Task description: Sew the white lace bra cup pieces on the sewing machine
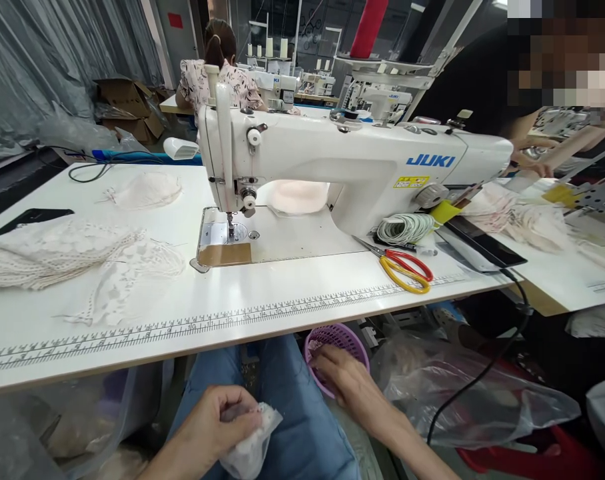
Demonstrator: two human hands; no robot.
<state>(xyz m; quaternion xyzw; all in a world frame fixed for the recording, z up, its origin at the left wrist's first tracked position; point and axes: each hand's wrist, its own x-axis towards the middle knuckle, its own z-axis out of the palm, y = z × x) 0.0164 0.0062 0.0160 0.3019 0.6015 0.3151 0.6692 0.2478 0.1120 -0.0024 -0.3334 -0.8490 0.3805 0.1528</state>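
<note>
My left hand (232, 423) is closed around a small clear plastic bag (255, 443) with whitish contents, held over my lap. The contents are too unclear to name. Down at the purple basket (360, 347), my right hand (345, 383) reaches over the rim with bent fingers drawn together. Its fingertips are partly hidden; something pale shows beside them, and I cannot make out what they hold. Above both hands is a white sewing machine (367, 153) on the table, its needle area bare of cloth. White lace pieces (57, 253) lie piled on the left of the tabletop.
Scissors (405, 270) with red and yellow handles and a coil of pale cord (405, 229) lie right of the machine. A black cable (502, 353) hangs off the table's right end. Another person's arm (557, 157) is at the right; a person (220, 67) sits ahead.
</note>
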